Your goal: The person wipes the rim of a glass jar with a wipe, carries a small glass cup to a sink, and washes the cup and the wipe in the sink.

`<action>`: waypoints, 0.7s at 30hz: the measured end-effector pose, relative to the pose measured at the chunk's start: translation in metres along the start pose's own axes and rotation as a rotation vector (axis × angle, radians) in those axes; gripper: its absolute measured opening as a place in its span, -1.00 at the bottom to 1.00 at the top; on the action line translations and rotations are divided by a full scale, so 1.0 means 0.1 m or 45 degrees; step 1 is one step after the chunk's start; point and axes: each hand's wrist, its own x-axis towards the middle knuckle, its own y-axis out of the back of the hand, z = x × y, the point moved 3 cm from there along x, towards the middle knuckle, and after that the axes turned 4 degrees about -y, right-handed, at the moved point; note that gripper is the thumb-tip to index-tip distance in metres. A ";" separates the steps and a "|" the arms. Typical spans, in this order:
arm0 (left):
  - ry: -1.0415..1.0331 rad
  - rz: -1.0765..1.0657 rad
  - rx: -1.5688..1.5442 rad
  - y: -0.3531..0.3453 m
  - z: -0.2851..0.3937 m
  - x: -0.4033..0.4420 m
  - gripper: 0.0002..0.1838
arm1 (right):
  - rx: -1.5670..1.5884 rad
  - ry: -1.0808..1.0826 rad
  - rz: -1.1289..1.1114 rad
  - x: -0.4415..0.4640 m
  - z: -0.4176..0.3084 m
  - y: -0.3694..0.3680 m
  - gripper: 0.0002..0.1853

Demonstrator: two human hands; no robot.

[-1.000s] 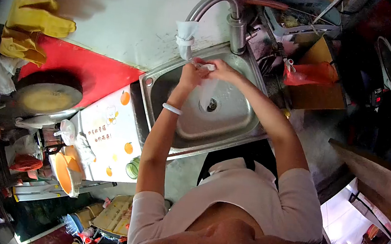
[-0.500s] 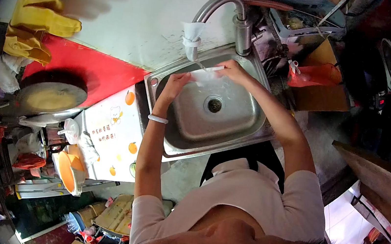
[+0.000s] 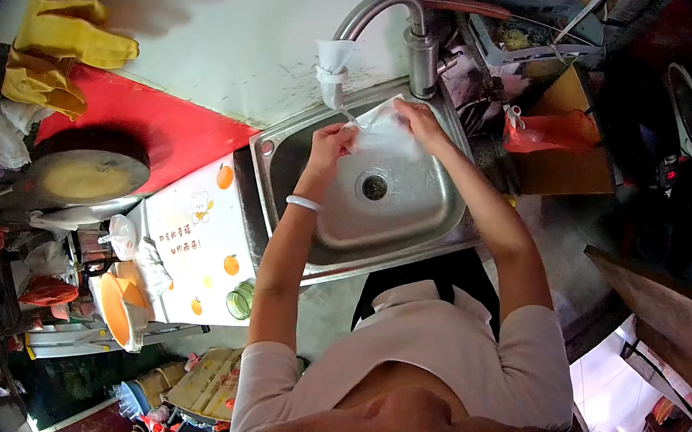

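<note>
A thin white wet cloth (image 3: 382, 130) is spread between my two hands over the steel sink (image 3: 343, 237). My left hand (image 3: 332, 142) pinches its left edge, just below the faucet's mouth. My right hand (image 3: 418, 123) is closed on its upper right part. Water runs from the curved faucet (image 3: 383, 2), whose end is wrapped in white material, onto the cloth. The drain (image 3: 374, 187) shows below the cloth. A white bracelet circles my left wrist.
Left of the sink are a white mat with orange prints (image 3: 194, 240), a round board (image 3: 89, 173) and yellow gloves (image 3: 77, 36). A grey basket (image 3: 536, 31) and a cardboard box with a red bag (image 3: 554, 131) stand at the right.
The cloth went from bunched between my close hands to stretched between them as they parted. Since then my left hand has moved nearer my right, and the cloth hangs wider.
</note>
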 end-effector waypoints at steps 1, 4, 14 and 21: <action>0.002 -0.001 0.000 -0.02 -0.01 0.01 -0.83 | 0.053 -0.072 0.020 -0.05 -0.02 0.01 -0.70; 0.098 0.246 0.333 -0.09 0.07 -0.04 -0.77 | -0.186 0.331 -0.089 0.02 0.07 -0.16 -0.70; 0.317 -0.463 -0.843 -0.30 0.20 -0.17 -0.44 | -0.623 1.075 0.333 -0.57 0.07 -0.40 -0.67; 0.084 -0.687 -0.485 -0.43 0.56 -0.31 -0.36 | -0.138 -0.002 -0.270 -0.03 0.53 0.02 -0.60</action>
